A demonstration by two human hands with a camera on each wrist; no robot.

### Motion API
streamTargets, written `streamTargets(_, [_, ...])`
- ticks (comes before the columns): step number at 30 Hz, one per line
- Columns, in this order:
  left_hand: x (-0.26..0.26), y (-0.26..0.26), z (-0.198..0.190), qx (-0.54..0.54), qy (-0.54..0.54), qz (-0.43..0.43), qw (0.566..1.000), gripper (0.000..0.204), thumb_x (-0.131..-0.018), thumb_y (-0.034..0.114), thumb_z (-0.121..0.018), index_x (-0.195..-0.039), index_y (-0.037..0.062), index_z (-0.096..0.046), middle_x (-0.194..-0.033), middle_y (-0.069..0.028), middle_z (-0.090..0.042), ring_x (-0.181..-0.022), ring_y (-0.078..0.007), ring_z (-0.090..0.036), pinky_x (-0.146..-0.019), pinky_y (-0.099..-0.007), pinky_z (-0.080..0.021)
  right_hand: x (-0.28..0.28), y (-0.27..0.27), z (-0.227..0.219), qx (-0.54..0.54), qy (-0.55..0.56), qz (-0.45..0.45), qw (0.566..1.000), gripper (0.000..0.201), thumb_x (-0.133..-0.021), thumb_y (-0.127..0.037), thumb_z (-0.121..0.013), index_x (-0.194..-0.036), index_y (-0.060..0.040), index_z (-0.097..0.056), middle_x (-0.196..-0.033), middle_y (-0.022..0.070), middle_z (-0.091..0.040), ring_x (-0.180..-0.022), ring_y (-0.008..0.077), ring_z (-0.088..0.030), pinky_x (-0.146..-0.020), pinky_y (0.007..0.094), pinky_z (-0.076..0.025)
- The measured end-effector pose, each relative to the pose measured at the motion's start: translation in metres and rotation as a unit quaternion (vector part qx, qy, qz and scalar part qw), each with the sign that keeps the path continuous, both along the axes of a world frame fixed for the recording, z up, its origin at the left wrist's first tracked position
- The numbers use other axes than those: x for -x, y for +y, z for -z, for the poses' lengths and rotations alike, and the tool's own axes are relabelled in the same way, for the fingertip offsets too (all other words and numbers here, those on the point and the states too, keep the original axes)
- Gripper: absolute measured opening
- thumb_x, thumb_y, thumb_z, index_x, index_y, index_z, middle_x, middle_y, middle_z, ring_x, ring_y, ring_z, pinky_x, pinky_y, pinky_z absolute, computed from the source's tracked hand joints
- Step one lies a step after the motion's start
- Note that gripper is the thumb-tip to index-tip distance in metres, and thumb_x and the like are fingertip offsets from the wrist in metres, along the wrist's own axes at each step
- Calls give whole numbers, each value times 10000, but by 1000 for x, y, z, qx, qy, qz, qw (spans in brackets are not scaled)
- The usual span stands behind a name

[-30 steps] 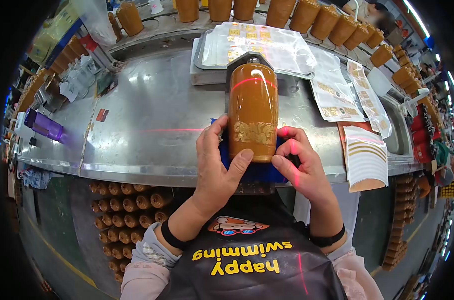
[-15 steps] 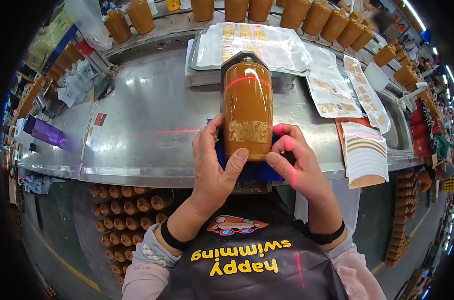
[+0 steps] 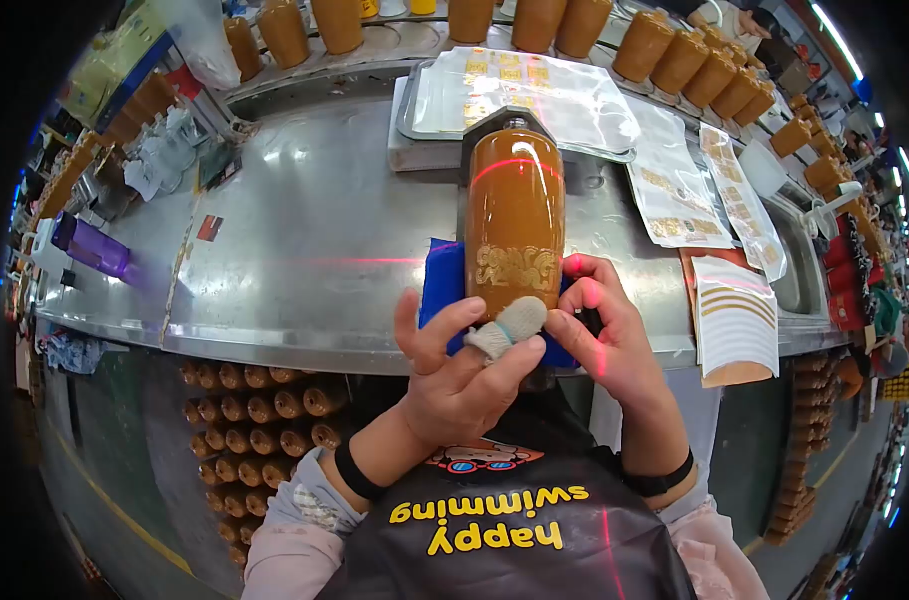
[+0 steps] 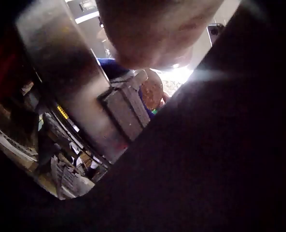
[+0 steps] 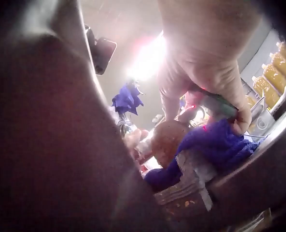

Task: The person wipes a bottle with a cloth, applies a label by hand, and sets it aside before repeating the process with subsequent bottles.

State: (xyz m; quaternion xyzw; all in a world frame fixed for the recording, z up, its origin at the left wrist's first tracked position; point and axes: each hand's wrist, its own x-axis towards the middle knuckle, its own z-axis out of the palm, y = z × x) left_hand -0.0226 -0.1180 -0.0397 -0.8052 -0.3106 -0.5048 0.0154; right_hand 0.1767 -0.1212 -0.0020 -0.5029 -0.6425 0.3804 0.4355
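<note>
We find the left hand (image 3: 454, 385) angled inward, fingers spread, a white fabric finger covering (image 3: 514, 322) touching the base of a glossy brown cylindrical bottle (image 3: 517, 215). The right hand (image 3: 619, 335) bends its fingers at the bottle's lower right side; whether they pinch it, we cannot tell. The bottle lies between both hands, near a blue cloth (image 3: 441, 280), above a silvery metal table (image 3: 304, 210).

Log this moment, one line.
bottle: gold pattern facing up; left hand: whitish fabric at base; right hand: beside base; blue cloth: both sides
</note>
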Motion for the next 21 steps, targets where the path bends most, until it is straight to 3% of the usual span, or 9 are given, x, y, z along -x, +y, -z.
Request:
streamTargets(4, [4, 2, 7, 10, -5, -8, 1000, 233, -824, 106, -665, -1035, 198, -698, -965, 9, -710, -1170, -219, -522, -1160, -558, -155, -1, 3, 2, -22, -27, -3, 999, 182, -845, -108, -732, -821, -53, -560, -1162, 143, -467, -1136, 238, -472, -877, 305, -438])
streamTargets(11, [21, -1, 18, 64, -43, -13, 997, 207, -830, 98, -699, -1018, 184, -688, -980, -14, -726, -1163, -213, -527, -1151, -550, -178, -2, 3, 2, -12, -19, -11, 1000, 184, -848, -121, -730, -821, -52, -562, -1166, 145, -472, -1170, 259, -459, -926, 329, -411])
streamTargets(14, [21, 4, 9, 34, -17, 0, 999, 173, -815, 111, -699, -964, 193, -674, -935, 15, -713, -1146, -207, -514, -1138, -545, -207, -4, 3, -2, -4, -21, -23, 1000, 151, -882, -129, -695, -838, -48, -575, -1170, 139, -474, -1176, 259, -459, -932, 334, -410])
streamTargets(17, [20, 18, 1, -61, 61, 44, 995, 136, -788, 146, -682, -902, 215, -650, -879, 63, -682, -1143, -191, -483, -1123, -530, -239, -13, 4, 1, 14, 1, -50, 999, 148, -920, -164, -653, -852, -49, -589, -1174, 139, -475, -1190, 270, -451, -957, 348, -399])
streamTargets(21, [21, 33, -10, -132, 136, 97, 977, 140, -733, 170, -666, -857, 224, -631, -926, 49, -681, -1084, -206, -481, -1094, -550, -263, -23, 5, -1, 35, 0, -95, 995, 161, -938, -204, -630, -874, -60, -597, -1180, 151, -473, -1213, 294, -430, -997, 376, -371])
